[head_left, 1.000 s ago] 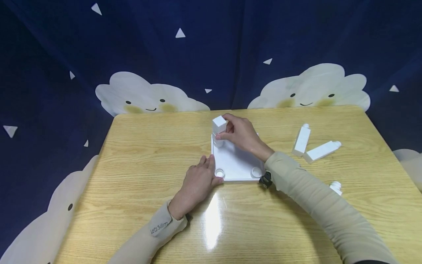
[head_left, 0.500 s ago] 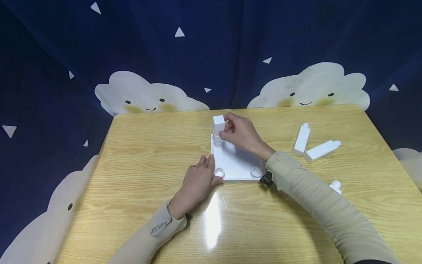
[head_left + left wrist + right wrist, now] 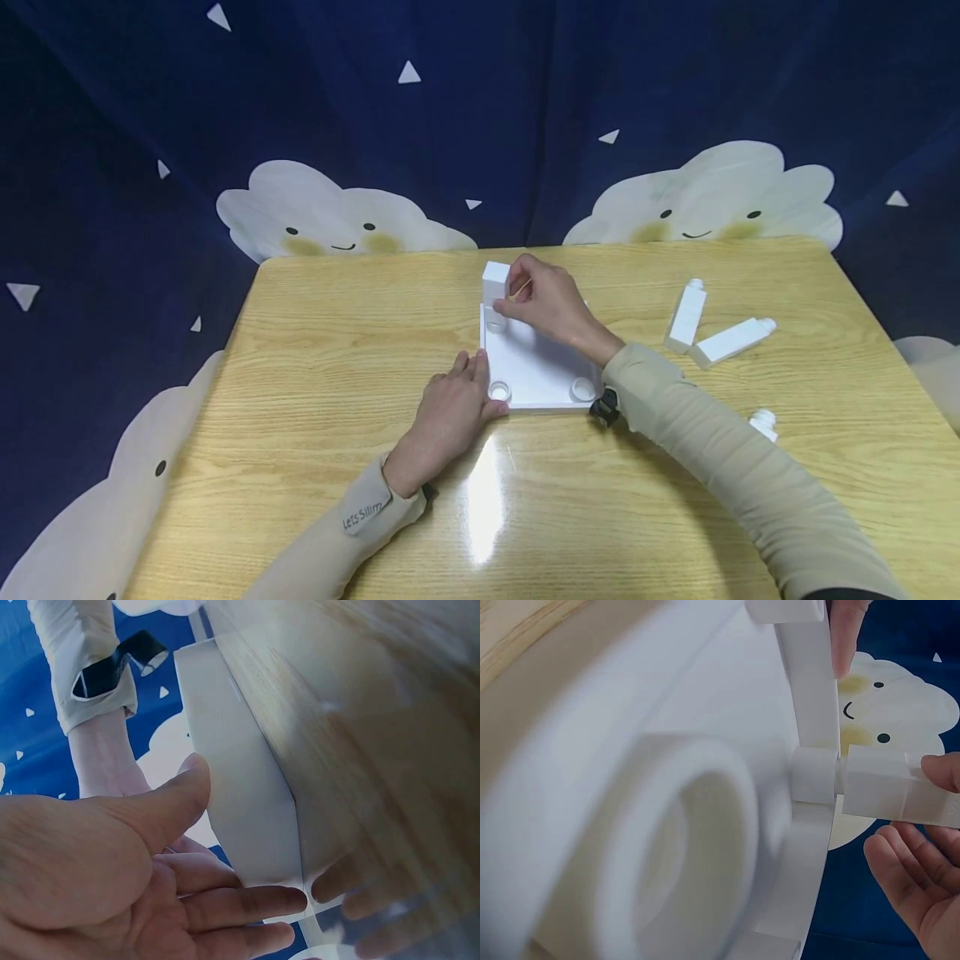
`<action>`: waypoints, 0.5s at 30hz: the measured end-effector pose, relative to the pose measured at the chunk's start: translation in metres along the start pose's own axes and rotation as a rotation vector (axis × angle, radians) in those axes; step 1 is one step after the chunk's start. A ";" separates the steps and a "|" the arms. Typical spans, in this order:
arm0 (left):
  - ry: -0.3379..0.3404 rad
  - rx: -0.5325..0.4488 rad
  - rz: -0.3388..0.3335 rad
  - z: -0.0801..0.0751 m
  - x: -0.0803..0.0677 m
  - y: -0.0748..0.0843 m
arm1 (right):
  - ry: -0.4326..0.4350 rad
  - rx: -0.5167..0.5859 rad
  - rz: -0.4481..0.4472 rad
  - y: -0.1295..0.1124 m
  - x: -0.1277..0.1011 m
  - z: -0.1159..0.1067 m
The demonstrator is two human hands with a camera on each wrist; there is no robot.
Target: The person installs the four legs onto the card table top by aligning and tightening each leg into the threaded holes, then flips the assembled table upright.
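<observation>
A white square board [image 3: 536,362] lies on the table with raised round sockets at its corners; the near-left socket [image 3: 499,392] and near-right socket [image 3: 583,390] show their hollow middles. At the far-left socket [image 3: 813,774] a white square leg [image 3: 495,279] stands upright, a narrow gap at their joint in the right wrist view. My right hand [image 3: 551,304] pinches this leg between thumb and fingers. With straight fingers, my left hand [image 3: 453,417] rests along the board's left edge, its thumb [image 3: 191,787] against the near edge.
Two white legs [image 3: 686,317] with threaded ends lie to the right of the board. Another threaded end [image 3: 764,422] shows beyond the right sleeve [image 3: 712,433], which hides the rest of it. A dark blue curtain [image 3: 510,108] hangs behind the wooden table [image 3: 337,350].
The leg has turned about its upright axis in my right hand and straightened slightly, with its top face at a different angle. The left hand and the board have stayed put.
</observation>
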State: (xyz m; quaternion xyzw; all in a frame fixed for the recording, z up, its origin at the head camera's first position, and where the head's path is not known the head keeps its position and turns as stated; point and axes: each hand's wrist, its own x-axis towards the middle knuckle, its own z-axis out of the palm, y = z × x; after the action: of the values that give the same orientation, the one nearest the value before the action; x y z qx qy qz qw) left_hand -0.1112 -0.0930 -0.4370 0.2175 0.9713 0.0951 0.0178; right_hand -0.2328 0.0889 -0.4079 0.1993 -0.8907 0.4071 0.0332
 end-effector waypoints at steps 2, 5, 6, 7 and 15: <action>-0.003 -0.001 -0.003 0.000 0.000 0.000 | -0.003 -0.001 -0.007 0.000 0.000 0.000; -0.005 -0.005 -0.007 -0.001 0.000 0.001 | -0.011 -0.019 -0.027 0.000 0.001 0.000; -0.007 -0.006 -0.009 -0.001 0.001 0.001 | -0.012 -0.027 -0.036 0.000 0.001 0.000; -0.009 -0.009 -0.011 -0.002 0.001 0.001 | -0.013 -0.034 -0.046 0.000 0.001 0.001; -0.012 -0.012 -0.009 -0.001 0.001 0.001 | -0.013 -0.042 -0.066 0.001 0.003 0.002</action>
State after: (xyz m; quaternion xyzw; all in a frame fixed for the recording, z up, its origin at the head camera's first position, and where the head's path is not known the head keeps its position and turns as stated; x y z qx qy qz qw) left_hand -0.1116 -0.0924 -0.4356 0.2135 0.9715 0.0997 0.0254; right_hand -0.2358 0.0865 -0.4093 0.2303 -0.8923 0.3856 0.0449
